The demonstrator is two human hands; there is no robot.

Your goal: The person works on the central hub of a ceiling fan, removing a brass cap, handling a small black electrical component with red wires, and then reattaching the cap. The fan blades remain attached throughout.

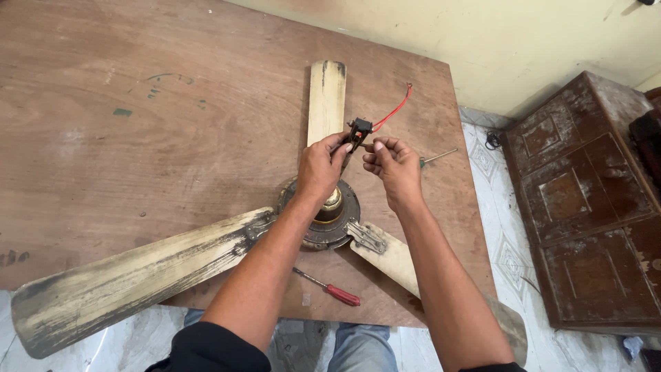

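Left hand (320, 165) and right hand (394, 164) both pinch a small black part (359, 127) with a red wire (394, 109) – held above the hub (329, 215) of a 3-blade ceiling fan (124, 275). Fan lies on a wooden board (138, 124); red-handled screwdriver (330, 289) sits near the hub – fingers of both hands closed narrow on the part

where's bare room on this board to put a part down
The wooden board is bare left of the far fan blade, above the left blade. It is crowded at the motor hub, under both hands, and near the red-handled screwdriver by the front edge.
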